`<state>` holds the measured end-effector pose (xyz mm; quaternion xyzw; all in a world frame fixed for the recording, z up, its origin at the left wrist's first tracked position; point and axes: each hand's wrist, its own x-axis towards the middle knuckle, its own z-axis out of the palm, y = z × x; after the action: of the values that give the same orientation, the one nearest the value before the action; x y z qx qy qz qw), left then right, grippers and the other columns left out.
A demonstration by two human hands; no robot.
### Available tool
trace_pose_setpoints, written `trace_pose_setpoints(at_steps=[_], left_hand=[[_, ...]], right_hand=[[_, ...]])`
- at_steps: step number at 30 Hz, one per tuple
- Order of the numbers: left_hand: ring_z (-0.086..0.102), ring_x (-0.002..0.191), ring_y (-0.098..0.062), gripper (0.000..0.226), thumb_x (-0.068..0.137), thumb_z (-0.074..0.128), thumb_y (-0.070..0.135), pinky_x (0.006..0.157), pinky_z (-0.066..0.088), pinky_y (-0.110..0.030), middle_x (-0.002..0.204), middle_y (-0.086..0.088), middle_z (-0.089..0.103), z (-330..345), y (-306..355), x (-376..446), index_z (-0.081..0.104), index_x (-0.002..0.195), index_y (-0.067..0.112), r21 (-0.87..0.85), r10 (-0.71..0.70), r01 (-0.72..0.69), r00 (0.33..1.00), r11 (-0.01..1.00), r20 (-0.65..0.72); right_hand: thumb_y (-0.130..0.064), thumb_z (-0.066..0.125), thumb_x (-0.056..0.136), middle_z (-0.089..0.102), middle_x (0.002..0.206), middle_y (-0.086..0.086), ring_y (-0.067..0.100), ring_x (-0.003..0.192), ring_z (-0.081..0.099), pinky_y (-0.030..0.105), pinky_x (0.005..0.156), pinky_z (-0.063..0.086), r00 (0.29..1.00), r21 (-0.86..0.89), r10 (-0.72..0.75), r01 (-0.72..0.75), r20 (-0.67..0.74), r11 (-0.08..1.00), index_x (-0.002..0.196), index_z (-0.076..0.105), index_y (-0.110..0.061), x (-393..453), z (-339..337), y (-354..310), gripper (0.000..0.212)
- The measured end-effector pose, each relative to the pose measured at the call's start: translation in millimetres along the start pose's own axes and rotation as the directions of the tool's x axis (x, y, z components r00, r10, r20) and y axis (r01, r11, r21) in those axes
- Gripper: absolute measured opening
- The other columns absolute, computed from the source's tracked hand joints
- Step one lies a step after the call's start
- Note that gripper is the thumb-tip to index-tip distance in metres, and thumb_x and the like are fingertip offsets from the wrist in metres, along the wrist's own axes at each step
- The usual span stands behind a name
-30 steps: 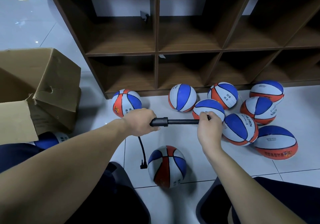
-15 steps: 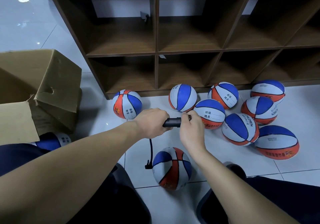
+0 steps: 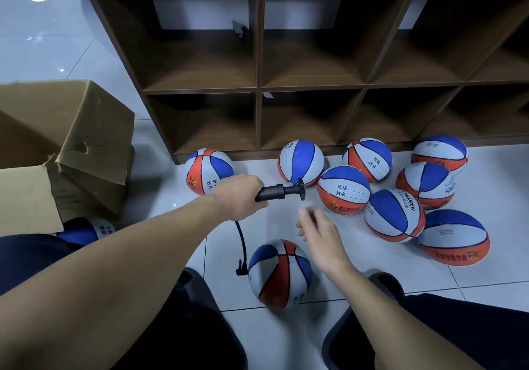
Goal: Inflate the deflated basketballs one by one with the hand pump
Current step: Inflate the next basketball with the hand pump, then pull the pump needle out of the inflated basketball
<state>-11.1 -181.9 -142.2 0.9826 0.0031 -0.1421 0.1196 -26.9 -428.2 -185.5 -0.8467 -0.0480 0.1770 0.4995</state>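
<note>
Here, the left hand (image 3: 239,196) clenches the hand pump (image 3: 279,191), plunger pushed in. The right hand (image 3: 320,233) hangs released, fingers spread, above the hose-connected basketball (image 3: 279,273) on the floor (image 3: 357,272).

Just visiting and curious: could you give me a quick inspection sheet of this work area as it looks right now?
Surface: tiled floor, pale and glossy.
Job's things: hand pump, handle pushed in; nearest basketball at hose end; eight basketballs beyond.
Clutter: open cardboard box; another ball beside it.
Grippers: left hand grips pump; right hand open, blurred, holding nothing.
Cables: black hose hanging from pump.
Surroundings: wooden cubby shelf, compartments bare.
</note>
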Motion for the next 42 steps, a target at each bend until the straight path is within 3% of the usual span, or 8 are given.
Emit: trace_pose_setpoints(at_steps=[3, 7, 13, 17, 24, 29, 35, 42], left_hand=[[0.066, 0.073, -0.019, 0.020, 0.104, 0.067, 0.048, 0.063, 0.055, -0.034, 0.082, 0.002, 0.067, -2.0, -3.6, -1.0, 0.065, 0.100, 0.028, -0.014, -0.026, 0.026, 1.000, 1.000, -0.006], [0.066, 0.071, -0.019, 0.020, 0.103, 0.067, 0.047, 0.060, 0.052, -0.031, 0.080, 0.002, 0.066, 0.2, -7.5, -2.8, 0.066, 0.100, 0.027, -0.003, -0.047, 0.047, 0.999, 0.999, 0.003], [0.064, 0.072, -0.019, 0.021, 0.104, 0.065, 0.045, 0.055, 0.044, -0.030, 0.080, 0.001, 0.065, 4.5, -26.7, -2.5, 0.062, 0.097, 0.026, 0.022, -0.109, 0.108, 0.994, 0.994, 0.022], [0.058, 0.069, -0.018, 0.025, 0.102, 0.069, 0.043, 0.056, 0.042, -0.031, 0.079, -0.001, 0.060, 15.4, -40.5, -1.7, 0.058, 0.096, 0.022, -0.026, -0.190, 0.191, 0.981, 0.981, 0.039], [0.058, 0.072, -0.021, 0.027, 0.100, 0.070, 0.046, 0.058, 0.040, -0.031, 0.080, 0.000, 0.059, 53.4, -38.8, 0.8, 0.060, 0.097, 0.021, -0.032, -0.240, 0.246, 0.963, 0.969, 0.124], [0.061, 0.068, -0.023, 0.034, 0.095, 0.069, 0.053, 0.060, 0.046, -0.032, 0.076, 0.001, 0.061, 79.1, -14.4, 7.1, 0.058, 0.086, 0.023, -0.215, -0.385, 0.397, 0.918, 0.892, 0.093], [0.077, 0.059, -0.018, 0.039, 0.089, 0.071, 0.052, 0.081, 0.067, -0.042, 0.066, 0.000, 0.077, 109.6, 9.8, 8.4, 0.072, 0.088, 0.012, -0.528, -0.354, 0.472, 0.881, 0.706, 0.314], [0.067, 0.050, -0.018, 0.039, 0.095, 0.073, 0.042, 0.052, 0.046, -0.026, 0.066, -0.008, 0.077, 121.8, 21.8, 16.6, 0.075, 0.089, 0.004, -0.635, -0.368, 0.532, 0.847, 0.560, 0.384]], right_hand=[[-0.067, 0.064, 0.089, 0.071, 0.112, -0.016, 0.002, 0.105, 0.066, 0.033, 0.099, 0.055, 0.981, -0.259, -0.015, 0.066, 0.194, 0.964, 0.119, 0.066, -0.033, -10.6, 16.4, 21.1, 0.045], [-0.053, 0.067, 0.082, 0.052, 0.148, -0.016, 0.011, 0.141, 0.047, 0.029, 0.118, 0.037, 0.893, -0.530, -0.140, 0.374, 0.428, 0.761, 0.147, 0.050, -0.035, -15.3, 44.1, 33.0, 0.070], [-0.074, 0.079, 0.069, 0.026, 0.170, -0.005, 0.019, 0.156, 0.028, 0.031, 0.128, 0.023, 0.908, -0.606, -0.081, 0.338, 0.410, 0.720, 0.165, 0.026, -0.023, -0.5, 39.2, 47.4, 0.121], [-0.090, 0.073, 0.055, 0.013, 0.178, -0.001, 0.020, 0.164, 0.007, 0.036, 0.133, 0.010, 0.932, -0.691, 0.002, 0.268, 0.363, 0.671, 0.170, 0.010, -0.017, 13.7, 18.7, 59.5, 0.150], [-0.058, 0.076, 0.081, 0.012, 0.178, 0.000, 0.019, 0.164, 0.010, 0.035, 0.133, 0.016, 0.955, -0.630, -0.011, 0.205, 0.298, 0.749, 0.171, 0.012, -0.017, 26.9, 14.3, 57.2, 0.117], [-0.065, 0.081, 0.073, 0.011, 0.177, 0.002, 0.023, 0.163, 0.007, 0.038, 0.133, 0.014, 0.967, -0.639, 0.028, 0.145, 0.254, 0.756, 0.170, 0.008, -0.015, 28.6, 17.6, 61.2, 0.131], [-0.064, 0.080, 0.069, 0.023, 0.171, 0.002, 0.023, 0.159, 0.018, 0.036, 0.131, 0.019, 0.979, -0.620, 0.003, 0.127, 0.204, 0.774, 0.167, 0.016, -0.012, 32.0, 21.3, 61.8, 0.128], [-0.073, 0.070, 0.062, 0.027, 0.164, 0.000, 0.022, 0.154, 0.021, 0.035, 0.128, 0.021, 0.985, -0.611, -0.055, 0.147, 0.166, 0.778, 0.164, 0.019, -0.013, 32.4, 30.5, 72.5, 0.129]])
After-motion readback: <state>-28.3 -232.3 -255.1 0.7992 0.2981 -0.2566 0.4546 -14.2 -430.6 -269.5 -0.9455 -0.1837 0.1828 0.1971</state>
